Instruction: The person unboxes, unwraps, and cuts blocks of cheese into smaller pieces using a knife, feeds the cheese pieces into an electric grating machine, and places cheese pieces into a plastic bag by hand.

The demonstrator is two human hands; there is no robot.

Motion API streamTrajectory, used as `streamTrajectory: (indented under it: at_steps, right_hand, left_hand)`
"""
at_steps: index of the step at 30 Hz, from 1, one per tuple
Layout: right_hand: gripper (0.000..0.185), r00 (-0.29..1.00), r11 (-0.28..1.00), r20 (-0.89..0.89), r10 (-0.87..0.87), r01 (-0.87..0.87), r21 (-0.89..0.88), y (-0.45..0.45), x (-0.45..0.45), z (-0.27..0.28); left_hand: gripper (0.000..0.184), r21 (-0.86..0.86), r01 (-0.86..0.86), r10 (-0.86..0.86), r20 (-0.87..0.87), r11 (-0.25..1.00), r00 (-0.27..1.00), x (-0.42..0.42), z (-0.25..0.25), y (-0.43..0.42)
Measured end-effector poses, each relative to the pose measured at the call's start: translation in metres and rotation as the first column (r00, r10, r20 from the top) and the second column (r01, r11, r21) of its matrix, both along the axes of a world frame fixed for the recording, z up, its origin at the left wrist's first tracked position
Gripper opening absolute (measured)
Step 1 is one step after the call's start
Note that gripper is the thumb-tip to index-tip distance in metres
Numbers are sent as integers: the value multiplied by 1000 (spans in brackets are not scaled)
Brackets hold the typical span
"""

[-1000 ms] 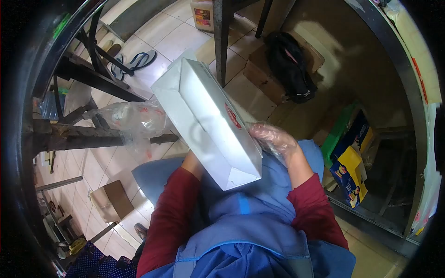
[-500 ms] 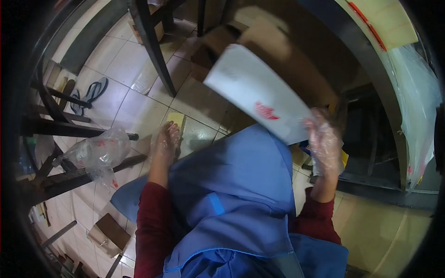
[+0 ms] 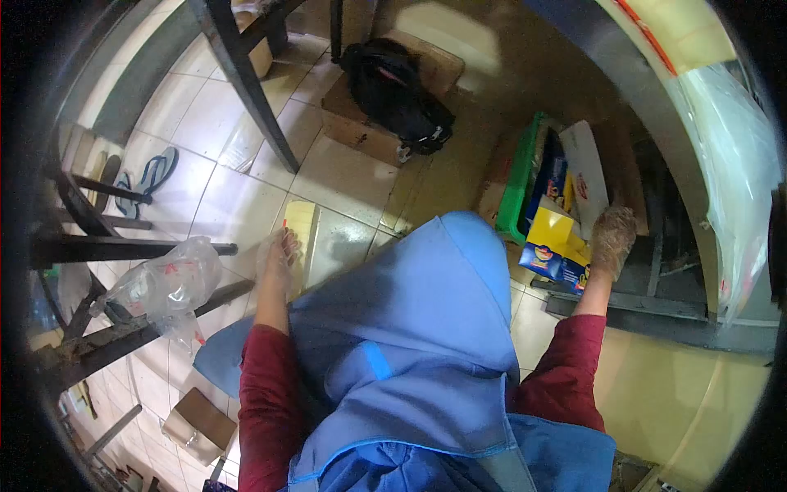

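My right hand (image 3: pixel 615 239), in a clear plastic glove, is closed at the lower end of a flat white cardboard piece (image 3: pixel 584 174) with red print. The white piece stands among blue and yellow printed boxes (image 3: pixel 551 239), beside a green plastic bin (image 3: pixel 520 184). My fingertips there are partly hidden. On the left, my left hand (image 3: pixel 280 252), also in a clear glove, has its fingers apart and nothing in them. It hovers near a pale yellow strip (image 3: pixel 302 225); whether they touch I cannot tell.
A black bag (image 3: pixel 398 98) lies on a cardboard box (image 3: pixel 361 131) at the back. Dark wooden chair legs (image 3: pixel 246 82) and a tied clear plastic bag (image 3: pixel 168 283) are at left. Slippers (image 3: pixel 156 174) lie on the tiles. A clear plastic sheet (image 3: pixel 730 172) hangs at right.
My right hand has swung the white cardboard piece right and down, from above my lap to the printed boxes. The black bag and green bin now show. My left hand has shifted slightly left.
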State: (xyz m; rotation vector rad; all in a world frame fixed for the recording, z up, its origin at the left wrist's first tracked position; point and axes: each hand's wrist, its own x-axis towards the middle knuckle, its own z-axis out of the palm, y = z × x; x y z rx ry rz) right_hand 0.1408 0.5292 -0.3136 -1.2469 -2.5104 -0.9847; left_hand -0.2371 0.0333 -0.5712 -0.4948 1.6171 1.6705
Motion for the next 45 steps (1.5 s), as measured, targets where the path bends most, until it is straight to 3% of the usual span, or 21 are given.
streamTrajectory:
  at_steps: [3,4,5,7,10,11,12,15,17,19,21,24,27,30,31,33,35,36,37,40,45]
  right_hand:
    - [34,988,984,71,-140,131,121,-49,-47,24]
    - [37,993,996,-76,86,-87,-5,-69,-68,39]
    - [40,927,944,-246,283,-315,-99,-86,-92,44]
    - [43,877,837,-385,288,-426,-343,-130,-150,38]
    - [55,875,323,-412,256,-479,-816,-182,-234,1]
    - [61,790,-41,-578,205,-583,-812,-197,-252,-41]
    - [62,851,-151,-472,231,-448,-881,-221,-275,-59]
    - [68,897,-291,-126,424,3,-957,-266,-318,-173]
    - [57,632,-47,20,774,88,-995,-298,-318,-239]
    - [47,657,-407,-303,691,7,-913,-314,-284,-275]
    - [41,227,19,52,972,147,-989,-361,-284,-267]
    - [42,192,-108,-114,975,-40,-993,-350,-272,-181]
    - [48,265,-66,-132,955,-242,-968,-334,-253,-95]
    - [41,552,-480,-512,659,-215,-850,-298,-241,-75]
    - [41,554,-477,-510,658,-217,-852,-291,-239,-89]
    - [35,528,-226,-297,796,-197,-954,-280,-233,-116]
    - [30,500,-83,-167,849,-187,-979,-282,-256,-88]
    - [29,697,-134,-262,667,-234,-963,-281,-263,-78]
    - [27,836,-166,-333,436,-289,-943,-279,-267,-67]
    - [27,810,-172,-558,178,-533,-829,-275,-264,-66]
    - [26,821,-170,-566,73,-549,-818,-311,-218,-7]
  left_hand:
    - [45,-20,-44,43,-40,999,998,-8,-19,-8]
    - [43,-251,92,-204,-472,964,858,-13,-86,-21]
    - [41,-556,-55,-445,-718,830,535,-17,-148,-34]
    - [47,-162,-147,54,-475,976,878,-7,-54,-10]
    - [64,-372,49,-258,-538,927,802,-16,-96,-25]
    - [75,-629,225,-553,-391,744,736,-22,-123,-28]
    - [81,-733,293,-667,-284,614,689,-24,-117,-29]
    - [99,-863,326,-722,-62,385,689,1,-17,-4]
    - [103,-910,287,-723,-20,299,690,18,-7,11]
    - [106,-945,251,-718,26,209,695,17,-11,11]
    - [111,-927,300,-732,42,226,680,16,-20,6]
    - [100,-817,423,-731,3,392,683,-3,-14,-12]
    - [81,-724,472,-748,-91,503,658,-18,-25,-44]
    - [57,-581,537,-750,-210,612,627,-21,-44,-54]
    - [53,-550,551,-749,-234,628,620,-19,-51,-54]
    - [52,2,165,-164,128,986,978,-1,-59,-57]
    - [50,47,170,-174,89,984,981,14,-54,-54]
    - [49,118,34,-46,93,992,995,27,-55,-49]
    - [49,187,-108,89,107,976,990,37,-35,-37]
    - [47,194,-193,163,156,962,974,66,88,4]
    - [70,154,-237,187,282,959,941,109,201,7]
